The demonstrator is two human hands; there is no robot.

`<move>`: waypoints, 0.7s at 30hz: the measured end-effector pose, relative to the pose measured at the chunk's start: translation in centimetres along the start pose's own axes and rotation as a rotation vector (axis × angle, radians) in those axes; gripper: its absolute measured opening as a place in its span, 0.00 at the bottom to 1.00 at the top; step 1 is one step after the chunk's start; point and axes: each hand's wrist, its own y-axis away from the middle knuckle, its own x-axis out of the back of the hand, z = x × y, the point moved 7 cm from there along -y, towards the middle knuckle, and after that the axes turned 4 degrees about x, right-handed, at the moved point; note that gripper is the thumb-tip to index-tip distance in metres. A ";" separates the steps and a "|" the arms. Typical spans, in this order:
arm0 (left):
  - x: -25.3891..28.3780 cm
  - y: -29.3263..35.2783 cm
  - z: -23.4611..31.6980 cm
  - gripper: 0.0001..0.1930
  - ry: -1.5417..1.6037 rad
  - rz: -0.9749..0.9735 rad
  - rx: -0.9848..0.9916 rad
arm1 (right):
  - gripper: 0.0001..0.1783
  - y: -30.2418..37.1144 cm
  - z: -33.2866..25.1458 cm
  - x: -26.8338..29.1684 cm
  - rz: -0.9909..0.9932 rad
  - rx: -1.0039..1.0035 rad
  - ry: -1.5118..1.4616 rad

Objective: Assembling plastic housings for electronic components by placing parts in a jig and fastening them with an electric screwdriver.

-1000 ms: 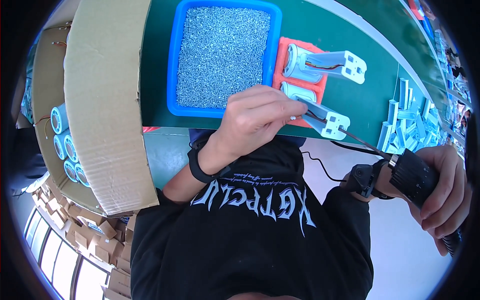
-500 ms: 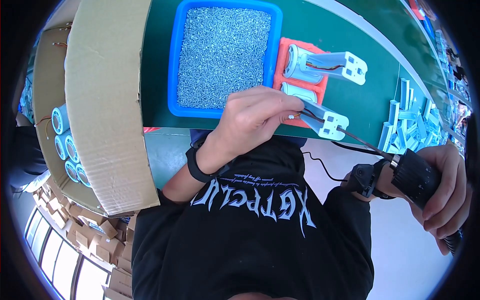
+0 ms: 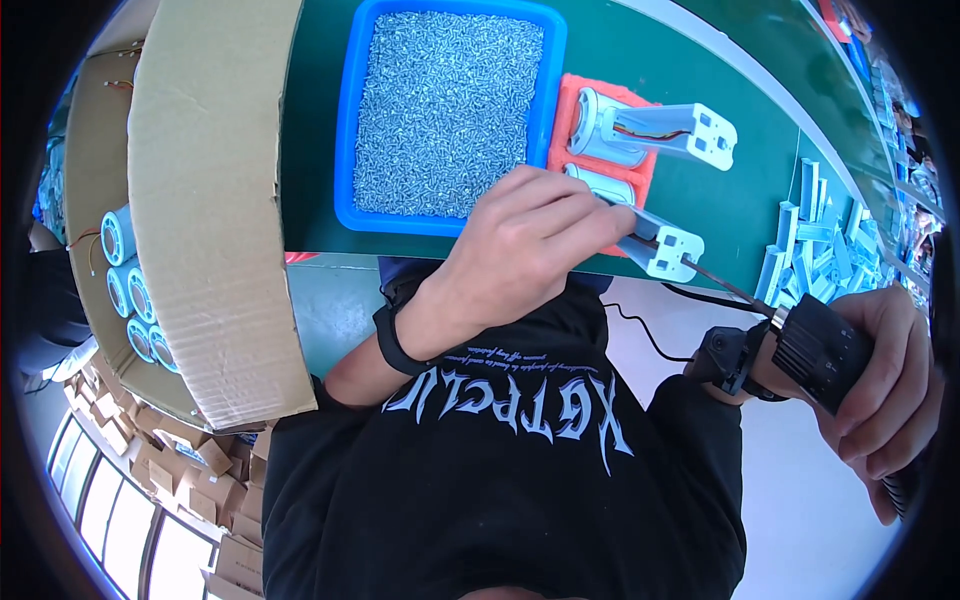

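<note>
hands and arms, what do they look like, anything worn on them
Both hands are bare, no gloves. The left hand has a black band round the wrist, forearm bare below it. The right hand also has a black strap-like thing at the wrist. A black top with pale lettering is worn.

Blue tray (image 3: 348,150), orange pad (image 3: 570,105), green table (image 3: 640,40).

Green workbench (image 3: 700,60) up top. Pale floor (image 3: 800,520) below. Stacked cardboard boxes (image 3: 190,470) lower left beside bright windows (image 3: 110,510). Daylight, well lit.
</note>
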 end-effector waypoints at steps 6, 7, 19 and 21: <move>1.1 0.0 -1.2 0.19 0.148 0.046 -0.036 | 0.08 0.3 0.4 -0.1 0.091 -0.168 0.175; 1.2 0.0 -1.5 0.19 0.147 0.050 -0.033 | 0.08 0.3 0.7 0.1 0.105 -0.195 0.200; -1.8 0.9 -2.9 0.24 0.094 -0.092 0.088 | 0.13 0.1 2.4 0.1 0.007 -0.232 0.105; -1.9 0.8 -3.0 0.24 0.098 -0.076 0.088 | 0.13 0.1 2.6 -0.3 0.018 -0.229 0.133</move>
